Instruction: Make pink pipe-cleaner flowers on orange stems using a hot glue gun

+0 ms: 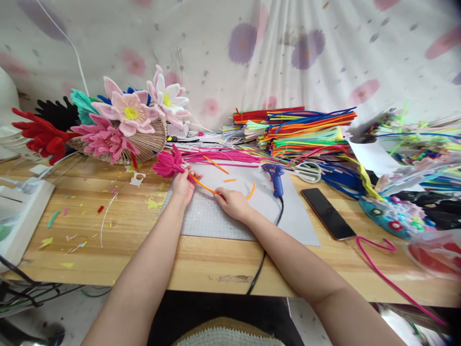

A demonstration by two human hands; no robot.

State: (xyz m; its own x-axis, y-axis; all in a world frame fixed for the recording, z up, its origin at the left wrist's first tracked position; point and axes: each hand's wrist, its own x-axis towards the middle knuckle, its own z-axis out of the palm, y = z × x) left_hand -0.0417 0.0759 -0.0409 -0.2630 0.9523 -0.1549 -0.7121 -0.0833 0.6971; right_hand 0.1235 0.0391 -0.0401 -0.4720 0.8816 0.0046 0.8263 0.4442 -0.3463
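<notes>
My left hand (184, 186) is closed around the base of a magenta pipe-cleaner flower (168, 163), whose petals point up and to the left. An orange pipe cleaner (204, 185) runs from the flower's base to my right hand (232, 203), which pinches its free end. Both hands are above a pale cutting mat (216, 226). On the mat near them lie short orange pipe-cleaner pieces (229, 180). A blue glue gun (274, 179) rests at the right of the mat, its black cord trailing to the table's front edge.
Finished fuzzy flowers (124, 113) stand in a woven basket (153, 139) at back left. Bundled pipe cleaners (309, 127) are stacked behind the mat. White-handled scissors (308, 172) and a phone (327, 214) lie right. A white power strip (27, 216) sits left, near scattered scraps.
</notes>
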